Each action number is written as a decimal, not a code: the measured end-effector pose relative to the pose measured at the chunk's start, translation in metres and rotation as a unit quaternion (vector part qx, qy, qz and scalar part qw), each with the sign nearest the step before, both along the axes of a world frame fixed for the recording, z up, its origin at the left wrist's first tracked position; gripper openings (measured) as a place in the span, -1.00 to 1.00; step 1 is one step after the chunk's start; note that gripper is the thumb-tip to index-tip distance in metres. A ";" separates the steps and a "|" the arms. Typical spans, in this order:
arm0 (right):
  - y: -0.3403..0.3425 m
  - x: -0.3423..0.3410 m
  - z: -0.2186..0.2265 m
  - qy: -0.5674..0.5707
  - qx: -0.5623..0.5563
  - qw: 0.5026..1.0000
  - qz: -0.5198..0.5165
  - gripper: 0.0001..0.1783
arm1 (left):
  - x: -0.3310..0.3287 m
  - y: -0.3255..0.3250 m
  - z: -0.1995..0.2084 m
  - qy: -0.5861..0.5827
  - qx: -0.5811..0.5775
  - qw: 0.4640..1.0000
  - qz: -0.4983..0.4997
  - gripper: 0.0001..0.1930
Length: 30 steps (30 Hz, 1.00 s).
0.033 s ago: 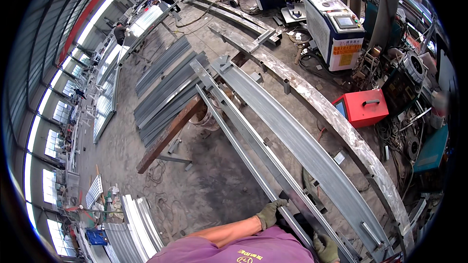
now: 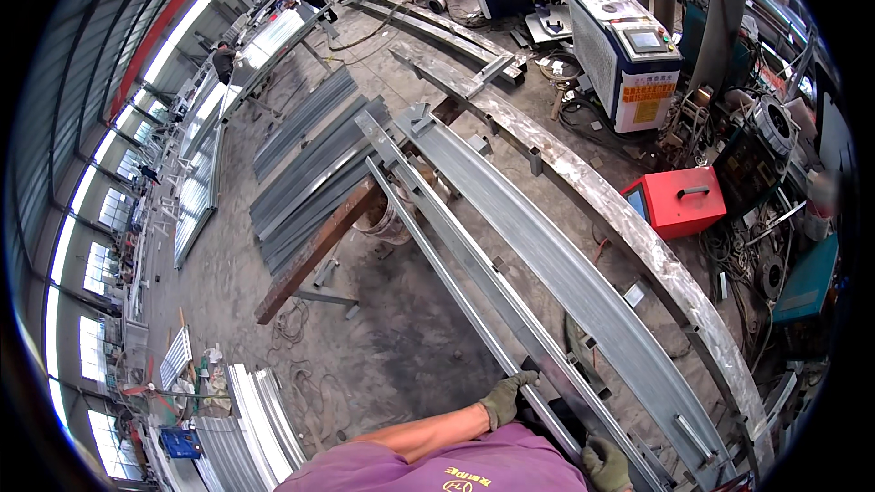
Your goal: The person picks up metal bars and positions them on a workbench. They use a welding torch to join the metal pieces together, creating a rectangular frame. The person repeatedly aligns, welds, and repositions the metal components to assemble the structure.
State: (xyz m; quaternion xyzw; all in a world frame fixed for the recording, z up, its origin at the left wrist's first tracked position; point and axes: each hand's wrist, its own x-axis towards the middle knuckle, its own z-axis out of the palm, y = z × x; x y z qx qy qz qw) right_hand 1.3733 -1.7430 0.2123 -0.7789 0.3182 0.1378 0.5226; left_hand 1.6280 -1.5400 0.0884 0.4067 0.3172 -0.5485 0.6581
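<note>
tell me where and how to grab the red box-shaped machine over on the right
Probably by the black bar handle on the flat top of the red box-shaped machine, reaching down from above: the bar looks raised, with nothing lying over it.

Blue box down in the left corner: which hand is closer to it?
Left. The left hand is to the right of the blue box, across the floor; the right hand is even farther right.

I'm on a pretty stained concrete floor, bright windows along its left edge, dark ribbed metal roof above them.
</note>
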 end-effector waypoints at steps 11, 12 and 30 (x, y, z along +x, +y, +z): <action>-0.006 0.015 -0.052 0.033 -0.212 0.973 0.089 -0.51 | 0.007 0.013 0.032 -0.228 0.012 0.963 -0.141 -0.49; -0.010 0.015 -0.052 0.009 -0.197 0.977 0.085 -0.51 | 0.013 0.015 0.029 -0.114 -0.001 0.991 -0.068 -0.48; -0.007 0.023 -0.041 0.044 0.051 0.997 0.037 0.03 | 0.038 -0.011 0.080 -0.184 0.263 0.914 -0.249 -0.37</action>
